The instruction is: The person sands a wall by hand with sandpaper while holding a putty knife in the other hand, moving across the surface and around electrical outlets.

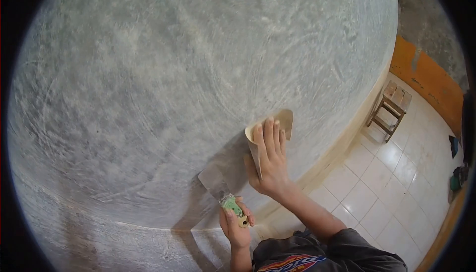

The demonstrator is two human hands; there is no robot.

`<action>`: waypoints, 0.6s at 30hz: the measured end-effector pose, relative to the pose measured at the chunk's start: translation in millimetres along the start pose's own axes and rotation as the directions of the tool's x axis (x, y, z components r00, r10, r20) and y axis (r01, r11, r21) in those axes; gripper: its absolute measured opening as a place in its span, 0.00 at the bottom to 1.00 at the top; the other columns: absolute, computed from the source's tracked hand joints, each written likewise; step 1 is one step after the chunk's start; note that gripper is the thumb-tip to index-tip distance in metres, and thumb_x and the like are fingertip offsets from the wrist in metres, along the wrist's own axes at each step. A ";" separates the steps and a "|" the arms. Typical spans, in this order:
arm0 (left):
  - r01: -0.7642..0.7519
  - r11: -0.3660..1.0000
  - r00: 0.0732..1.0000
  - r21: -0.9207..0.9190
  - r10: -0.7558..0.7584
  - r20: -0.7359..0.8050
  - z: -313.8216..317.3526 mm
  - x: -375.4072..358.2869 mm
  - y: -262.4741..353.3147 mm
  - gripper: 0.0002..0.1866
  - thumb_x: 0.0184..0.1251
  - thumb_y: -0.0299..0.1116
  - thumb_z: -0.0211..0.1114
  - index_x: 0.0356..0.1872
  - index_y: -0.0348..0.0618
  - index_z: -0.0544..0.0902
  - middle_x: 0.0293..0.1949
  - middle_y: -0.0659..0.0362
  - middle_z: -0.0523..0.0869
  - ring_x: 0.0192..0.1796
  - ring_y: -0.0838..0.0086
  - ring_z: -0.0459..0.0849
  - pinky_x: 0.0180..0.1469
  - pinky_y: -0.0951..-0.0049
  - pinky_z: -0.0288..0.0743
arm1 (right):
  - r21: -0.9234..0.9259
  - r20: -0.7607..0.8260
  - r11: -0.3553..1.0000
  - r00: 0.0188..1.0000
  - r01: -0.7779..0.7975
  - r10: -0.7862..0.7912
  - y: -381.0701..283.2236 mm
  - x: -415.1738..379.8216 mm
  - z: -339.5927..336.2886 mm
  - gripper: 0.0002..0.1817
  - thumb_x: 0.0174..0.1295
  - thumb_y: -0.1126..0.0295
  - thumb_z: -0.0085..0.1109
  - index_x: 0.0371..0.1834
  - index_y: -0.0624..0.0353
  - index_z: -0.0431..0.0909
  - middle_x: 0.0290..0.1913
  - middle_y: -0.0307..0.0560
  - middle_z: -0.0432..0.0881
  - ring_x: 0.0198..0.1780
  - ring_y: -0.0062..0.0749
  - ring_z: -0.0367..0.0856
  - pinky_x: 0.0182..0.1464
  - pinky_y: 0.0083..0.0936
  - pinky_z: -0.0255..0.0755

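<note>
My right hand (271,168) presses a sheet of sandpaper (286,120) flat against the grey wall (163,103), fingers stretched over it. The sheet's near side curls up along the hand, beside the thumb. Lower down, my left hand (234,228) grips a putty knife (213,181) by its green, smeared handle. Its broad metal blade points up and to the left, close to the wall and over the hand's shadow.
Pale scuffs and swirl marks cover the wall. At the right, a small wooden stool (391,104) stands on the white tiled floor (369,192). Beyond it runs an orange-painted lower wall (426,76). Dark items (459,177) lie at the far right edge.
</note>
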State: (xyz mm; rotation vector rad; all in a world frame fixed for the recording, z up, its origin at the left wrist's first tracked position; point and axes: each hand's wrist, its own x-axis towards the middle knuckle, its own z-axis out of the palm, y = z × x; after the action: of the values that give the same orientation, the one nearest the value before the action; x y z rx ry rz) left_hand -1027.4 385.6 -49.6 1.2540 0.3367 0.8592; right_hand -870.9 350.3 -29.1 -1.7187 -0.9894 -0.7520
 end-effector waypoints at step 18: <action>-0.017 0.999 1.000 -0.038 0.016 -0.027 -4.5 1.4 -5.4 0.24 0.75 0.49 0.45 0.49 0.33 0.71 0.27 0.57 0.75 0.21 0.75 0.71 0.23 0.77 0.66 | -0.013 -0.050 1.000 0.999 0.005 -0.005 1.7 21.9 -10.6 0.32 0.60 0.70 0.55 0.66 0.74 0.61 0.67 0.77 0.59 0.69 0.73 0.56 0.67 0.60 0.49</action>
State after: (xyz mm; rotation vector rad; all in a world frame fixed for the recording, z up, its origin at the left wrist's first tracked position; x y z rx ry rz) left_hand -1027.4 389.4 -55.7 1.2122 0.3303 0.8934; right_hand -859.3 346.0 -8.1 -1.7011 -0.9570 -0.8023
